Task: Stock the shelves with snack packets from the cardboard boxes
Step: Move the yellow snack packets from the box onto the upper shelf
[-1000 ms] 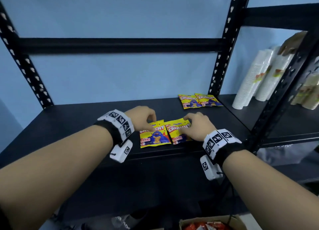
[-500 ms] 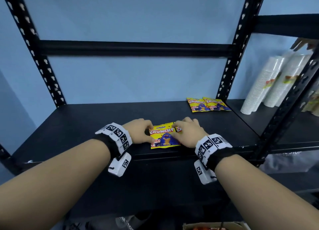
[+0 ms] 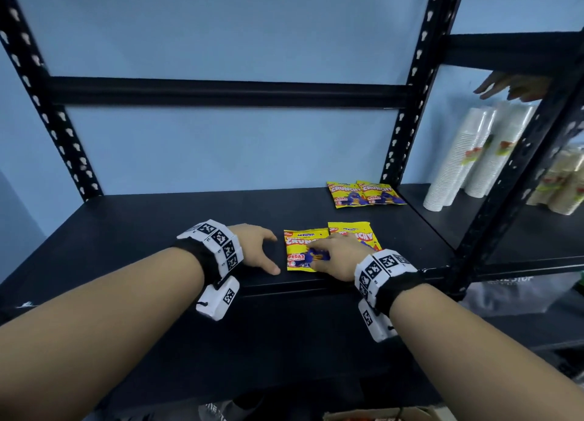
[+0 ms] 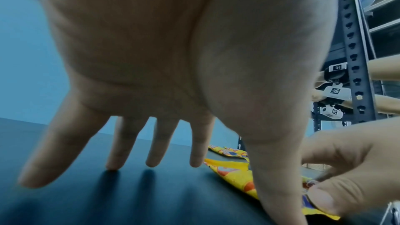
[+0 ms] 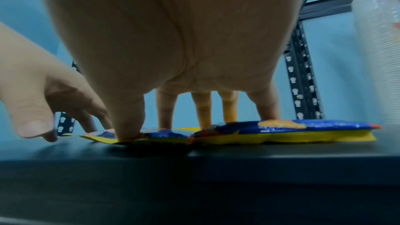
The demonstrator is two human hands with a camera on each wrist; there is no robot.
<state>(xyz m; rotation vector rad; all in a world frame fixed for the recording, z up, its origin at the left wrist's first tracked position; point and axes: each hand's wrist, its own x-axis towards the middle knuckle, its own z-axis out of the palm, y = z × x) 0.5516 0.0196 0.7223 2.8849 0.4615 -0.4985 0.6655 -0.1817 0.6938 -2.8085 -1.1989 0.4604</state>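
**Four packets shelved, more waiting in the box**

Head view: four packets lie on the shelf [image 3: 158, 231], two [image 3: 366, 193] at centre right, two [image 3: 300, 250] lower centre. The right hand [image 3: 339, 256] presses flat on the front pair; the left hand [image 3: 256, 246] rests open beside them. One box [image 3: 379, 416] at the bottom edge looks partly full, so stocking seems barely begun.

Left wrist: fingers [image 4: 155, 146] spread, holding nothing.

Right wrist: fingers [image 5: 204, 109] straight, fingertips on both packets.
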